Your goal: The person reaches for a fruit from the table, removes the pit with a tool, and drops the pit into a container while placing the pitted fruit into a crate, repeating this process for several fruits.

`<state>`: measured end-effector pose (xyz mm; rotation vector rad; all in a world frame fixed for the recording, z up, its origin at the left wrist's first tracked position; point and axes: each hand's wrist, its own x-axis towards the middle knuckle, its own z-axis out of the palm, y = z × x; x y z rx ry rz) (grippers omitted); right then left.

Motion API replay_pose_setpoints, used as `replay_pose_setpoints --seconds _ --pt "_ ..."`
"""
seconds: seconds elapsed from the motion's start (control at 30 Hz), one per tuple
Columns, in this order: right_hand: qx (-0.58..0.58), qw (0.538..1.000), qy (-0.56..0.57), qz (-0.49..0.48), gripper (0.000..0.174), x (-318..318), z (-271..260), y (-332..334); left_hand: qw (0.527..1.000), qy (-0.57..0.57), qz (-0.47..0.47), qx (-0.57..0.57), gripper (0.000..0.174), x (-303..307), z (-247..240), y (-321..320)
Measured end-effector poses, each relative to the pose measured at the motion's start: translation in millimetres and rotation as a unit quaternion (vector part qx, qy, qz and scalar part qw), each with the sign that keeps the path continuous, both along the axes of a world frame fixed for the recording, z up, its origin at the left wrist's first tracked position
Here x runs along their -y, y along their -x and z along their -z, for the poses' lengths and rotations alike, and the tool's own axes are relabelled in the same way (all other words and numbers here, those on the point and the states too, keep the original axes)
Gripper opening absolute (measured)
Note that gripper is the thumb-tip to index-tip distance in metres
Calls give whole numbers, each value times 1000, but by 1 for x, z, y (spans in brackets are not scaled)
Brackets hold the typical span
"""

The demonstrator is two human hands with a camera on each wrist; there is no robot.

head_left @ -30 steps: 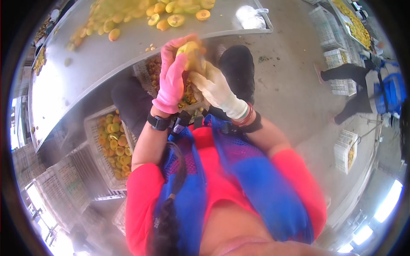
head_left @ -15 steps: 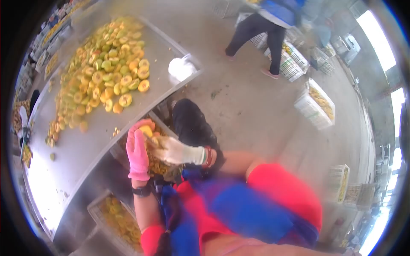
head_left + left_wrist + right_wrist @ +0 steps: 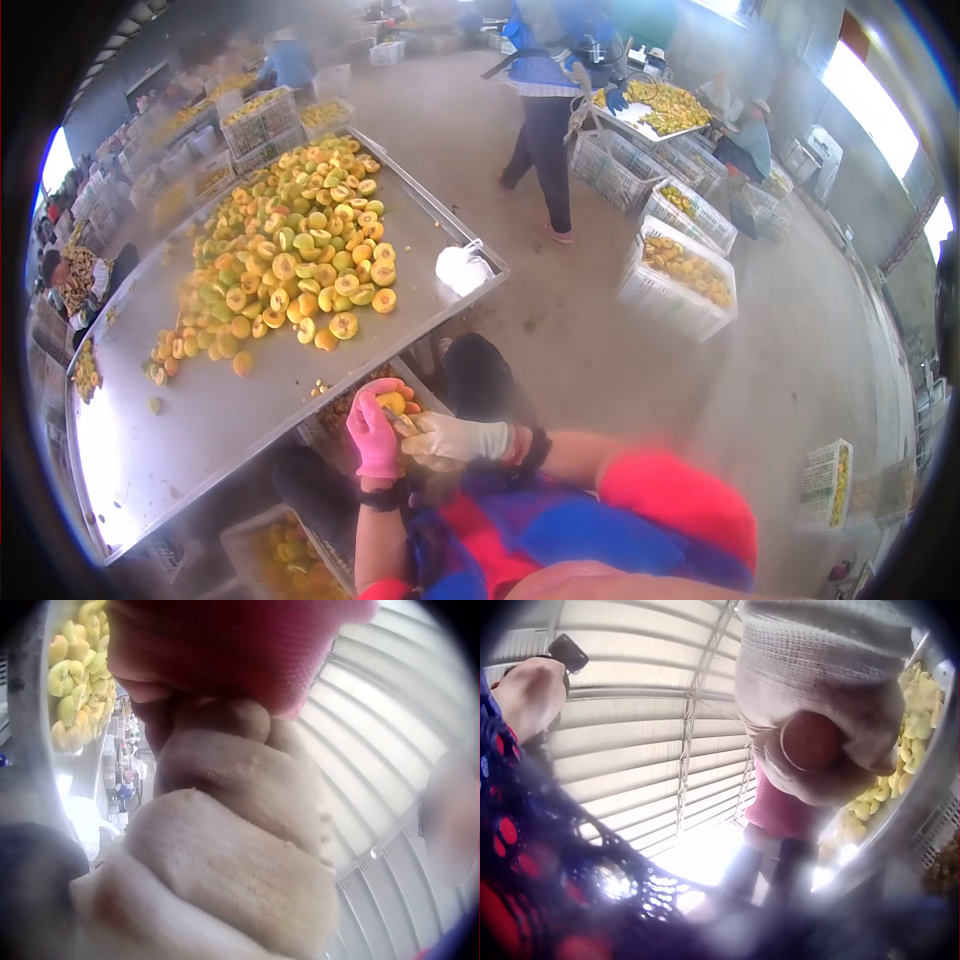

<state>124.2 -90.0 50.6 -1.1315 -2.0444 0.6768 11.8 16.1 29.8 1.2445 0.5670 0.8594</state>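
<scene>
Fruit, rounded and yellow-orange (image 3: 391, 402), sits lower centre of the head view, gripped in the pink-gloved left hand (image 3: 373, 433); the off-white-gloved right hand (image 3: 452, 438) clasps a brown, round-ended handle (image 3: 811, 741). Steady, gentle pressure should avoid bruising.

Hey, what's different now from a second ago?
The head view has tilted up, so the whole apricot heap shows. The walker in blue, who was in front of the white crates, is now left of them in the picture. The left hand still holds an apricot piece, the right hand stays close beside it, and the white bag hasn't moved.
</scene>
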Motion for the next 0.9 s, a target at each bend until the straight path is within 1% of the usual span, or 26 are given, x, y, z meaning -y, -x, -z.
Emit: replay_pose_setpoints --seconds 0.03,0.07,0.1,0.13,0.17,0.2,0.27,0.3,0.33,0.37,0.4,0.47,0.53,0.57,0.6,0.67,0.7,0.77,0.8,0.83,0.87,0.9 --pt "-249 957 152 -17 34 -2 20 5 1000 21 22 0 43 -4 -1 2" --pt "-474 830 292 -33 36 -5 27 7 1000 16 18 2 43 -5 -2 3" --pt "-473 831 291 -37 36 -7 33 7 999 36 17 14 43 -4 -1 2" --pt "-237 967 95 -3 36 -7 39 6 998 59 18 26 43 -3 2 2" --pt "26 993 -112 31 35 -7 38 6 998 58 18 26 43 -3 5 2" --pt "26 993 -112 32 35 -6 37 6 998 48 18 36 43 -4 8 2" --pt "-57 990 -125 37 26 -5 34 7 998 38 17 44 43 -4 11 4" --pt "-61 990 -124 38 26 -5 14 12 998 -25 29 58 43 -4 10 5" --pt "-332 942 17 -45 20 -5 -7 18 993 -87 41 69 43 -4 9 6" --pt "-575 795 152 -123 15 -3 -18 26 994 -83 47 57 43 -4 6 10" --pt "-559 777 287 41 8 3 -5 27 996 -59 53 45 45 -4 3 12" --pt "-443 823 355 12 5 -1 18 14 996 -29 78 17 46 -3 1 11" --pt "-443 826 346 -20 7 -10 55 14 992 1 90 84 50 -3 6 14" --pt "-430 840 331 -19 11 -5 36 16 991 -24 101 86 52 -5 5 15" --pt "-424 835 348 -41 17 -3 19 13 991 -17 109 72 52 -4 9 20" --pt "-475 800 367 3 21 10 -27 15 991 -39 107 76 51 -8 13 20" --pt "-480 797 367 2 21 9 -23 13 989 -36 118 79 50 -9 14 22" --pt "-435 802 405 -63 23 7 -13 12 990 -47 122 52 49 -8 13 27" --pt "-437 800 406 -67 23 8 -13 9 990 -60 127 31 47 -7 11 28" --pt "-450 773 440 -75 12 12 -13 5 987 -66 149 11 45 -9 9 30" --pt "-460 747 474 -81 15 13 -13 3 987 -64 146 9 45 -12 8 32" --pt "-412 779 470 -57 14 10 -9 5 982 -69 173 -23 45 -13 7 34"
